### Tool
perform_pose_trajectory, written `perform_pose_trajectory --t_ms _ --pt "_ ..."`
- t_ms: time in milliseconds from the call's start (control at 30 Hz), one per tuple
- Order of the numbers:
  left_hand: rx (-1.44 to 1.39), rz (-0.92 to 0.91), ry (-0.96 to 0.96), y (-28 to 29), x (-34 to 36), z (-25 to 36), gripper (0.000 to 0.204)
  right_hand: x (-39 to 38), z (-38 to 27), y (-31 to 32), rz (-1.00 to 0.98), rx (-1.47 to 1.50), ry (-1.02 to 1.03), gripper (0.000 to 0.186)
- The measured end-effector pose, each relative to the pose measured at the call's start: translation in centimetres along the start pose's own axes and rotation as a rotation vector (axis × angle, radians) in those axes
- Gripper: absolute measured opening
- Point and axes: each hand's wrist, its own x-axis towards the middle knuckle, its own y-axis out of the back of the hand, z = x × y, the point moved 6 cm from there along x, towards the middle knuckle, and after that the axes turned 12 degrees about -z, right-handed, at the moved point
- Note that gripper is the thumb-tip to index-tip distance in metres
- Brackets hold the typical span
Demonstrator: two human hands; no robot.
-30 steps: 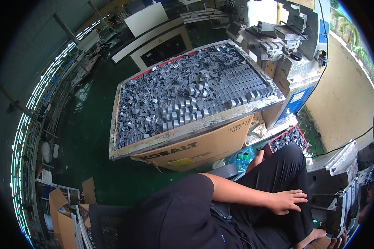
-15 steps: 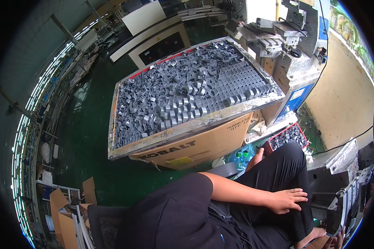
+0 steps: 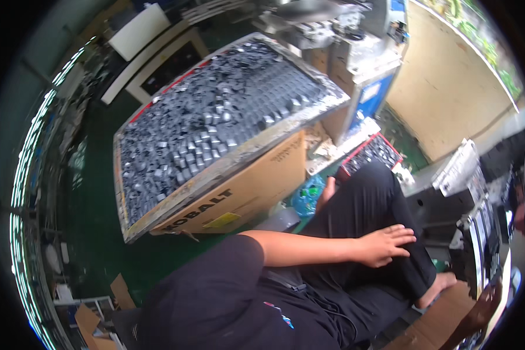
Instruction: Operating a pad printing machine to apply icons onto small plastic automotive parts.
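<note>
- Box (image 3: 239, 189): large cardboard carton standing on the green floor (image 3: 93, 221), tilted in view. It lies ahead of the seated person, well apart from both hands.
- Tray (image 3: 216, 116): wide flat layer on top of the box, packed edge to edge with small dark grey parts in rows, some loose and out of line. A red strip shows along its far left edge.
- Trousers (image 3: 367, 233): black, on the person's bent leg, which fills the lower right of the view.
- Machine (image 3: 356, 52): grey and blue unit behind the box, upper right.
- Red tray (image 3: 370, 153): small red-rimmed tray of dark parts on the floor beyond the knee, beside the box's right corner.
- Left hand (image 3: 385, 245): reaches across the body and lies flat, palm down, on the trousers at the thigh. Fingers spread and straight, clamped on nothing.
- Bottle (image 3: 306, 195): clear blue plastic, on the floor between the box and the knee.
- Right hand (image 3: 328, 189): only a small part shows past the knee, just beside the bottle. Grip cannot be told.
</note>
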Motion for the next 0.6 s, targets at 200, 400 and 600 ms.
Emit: perform_pose_trajectory --t_ms 200,400,600 --pt "0.116 -0.131 0.154 2.4 -1.0 -0.2 0.057 2.7 -3.2 -2.9 0.069 0.241 -0.115 0.031" --pt "0.089 -0.195 0.18 2.1 0.5 0.3 0.052 4.4 -5.3 -2.3 0.037 0.147 -0.089 0.026" --pt "0.125 -0.206 0.16 1.7 1.1 1.1 0.052 5.3 -5.4 -2.4 0.026 0.024 -0.082 0.021"
